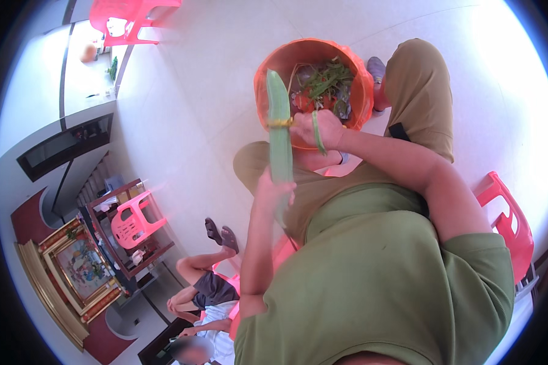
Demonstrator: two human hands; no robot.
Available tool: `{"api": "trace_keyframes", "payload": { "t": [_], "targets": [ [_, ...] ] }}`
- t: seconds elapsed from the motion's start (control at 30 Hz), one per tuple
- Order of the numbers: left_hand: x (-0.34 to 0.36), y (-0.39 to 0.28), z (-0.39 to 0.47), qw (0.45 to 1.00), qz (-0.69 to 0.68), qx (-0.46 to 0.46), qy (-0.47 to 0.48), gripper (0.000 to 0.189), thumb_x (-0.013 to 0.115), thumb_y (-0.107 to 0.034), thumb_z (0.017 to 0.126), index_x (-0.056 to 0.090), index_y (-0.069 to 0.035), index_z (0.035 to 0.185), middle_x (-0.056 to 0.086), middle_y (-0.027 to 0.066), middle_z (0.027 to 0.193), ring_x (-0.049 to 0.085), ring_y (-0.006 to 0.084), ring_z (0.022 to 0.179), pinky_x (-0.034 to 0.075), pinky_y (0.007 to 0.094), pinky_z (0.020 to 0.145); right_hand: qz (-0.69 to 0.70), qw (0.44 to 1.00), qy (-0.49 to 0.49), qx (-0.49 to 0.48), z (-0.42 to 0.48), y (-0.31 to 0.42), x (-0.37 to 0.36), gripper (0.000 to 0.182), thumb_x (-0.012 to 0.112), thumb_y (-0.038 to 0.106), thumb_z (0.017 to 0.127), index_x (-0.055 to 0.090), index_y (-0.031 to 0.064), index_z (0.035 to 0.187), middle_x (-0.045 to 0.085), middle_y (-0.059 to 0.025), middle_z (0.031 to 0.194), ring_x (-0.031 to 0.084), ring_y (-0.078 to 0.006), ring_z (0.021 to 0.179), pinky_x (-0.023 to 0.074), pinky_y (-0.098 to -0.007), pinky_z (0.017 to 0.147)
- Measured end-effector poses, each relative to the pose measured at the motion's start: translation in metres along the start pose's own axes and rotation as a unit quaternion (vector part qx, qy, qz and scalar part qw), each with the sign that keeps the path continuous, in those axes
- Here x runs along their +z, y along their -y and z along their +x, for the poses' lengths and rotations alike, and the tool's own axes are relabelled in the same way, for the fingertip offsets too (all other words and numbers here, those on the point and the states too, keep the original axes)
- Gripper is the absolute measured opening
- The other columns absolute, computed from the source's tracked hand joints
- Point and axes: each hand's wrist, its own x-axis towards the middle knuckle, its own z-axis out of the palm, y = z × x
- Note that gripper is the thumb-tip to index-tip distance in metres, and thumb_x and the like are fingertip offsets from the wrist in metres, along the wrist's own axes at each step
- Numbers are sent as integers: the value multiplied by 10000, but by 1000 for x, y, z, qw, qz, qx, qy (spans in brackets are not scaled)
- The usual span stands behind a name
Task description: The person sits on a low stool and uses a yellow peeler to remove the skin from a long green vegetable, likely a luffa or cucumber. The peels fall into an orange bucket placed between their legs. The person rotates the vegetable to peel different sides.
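Note:
My left hand (274, 192) grips the lower end of a long pale-green gourd (279, 98), which stands nearly lengthwise before me. In my right hand (320, 129) is a yellow peeler (279, 123), lying across the gourd around its middle. A thin strip of green peel (318, 133) hangs over the right hand's knuckles. Below the gourd's far end is an orange bucket (261, 86), standing on the floor between my legs. Green vegetable scraps (331, 80) and some red and clear plastic lie inside it.
A seated person (214, 292) is at lower left, sandals on the pale tiled floor (201, 105). Pink plastic chairs stand at upper left (132, 23), by the wooden table (139, 228) and at right (511, 223). A framed picture (80, 269) is at far left.

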Motion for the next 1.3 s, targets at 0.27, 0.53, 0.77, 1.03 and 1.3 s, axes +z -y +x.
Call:
{"api": "trace_keyframes", "payload": {
  "t": [0.27, 0.53, 0.77, 1.03, 1.3],
  "targets": [
    [4, 0, -53, 996, -40, -60, 43, 490, 594, 54, 655, 469, 21, 1128, 553, 91, 748, 541, 168, 481, 416, 284, 410, -38, 992, -54, 108, 29, -39, 1, 331, 481, 349, 890, 631, 53, 900, 665, -173, 809, 657, -353, 751, 524, -459, 648],
    [2, -4, -83, 997, -32, -58, 44, 361, 587, 40, 732, 463, -3, 1069, 539, 73, 722, 529, 166, 468, 412, 285, 397, 157, 973, -72, 155, 39, -50, -3, 421, 471, 403, 926, 597, 4, 891, 630, -237, 804, 618, -416, 794, 486, -482, 701],
    [-12, -4, -23, 993, -112, -8, 22, 381, 642, -1, 728, 482, -15, 1073, 564, 74, 742, 543, 167, 466, 407, 279, 380, 109, 994, -15, -22, -7, 15, 7, 359, 507, 369, 912, 571, 28, 819, 612, -207, 719, 616, -388, 685, 481, -485, 609],
    [-8, -10, -24, 996, -83, -15, 37, 454, 656, -58, 707, 446, 0, 1105, 560, 119, 831, 538, 178, 457, 405, 284, 354, 23, 996, -48, -76, -8, 8, 7, 294, 537, 339, 875, 538, 61, 782, 605, -161, 656, 603, -365, 606, 472, -469, 540],
    [-5, 1, -75, 981, -157, -50, 104, 447, 622, 3, 701, 462, 4, 1118, 548, 77, 788, 529, 145, 487, 406, 270, 399, 38, 993, -80, 83, 23, -35, -10, 333, 467, 349, 877, 641, 65, 887, 651, -194, 848, 636, -376, 776, 497, -479, 693]
  ]
}}
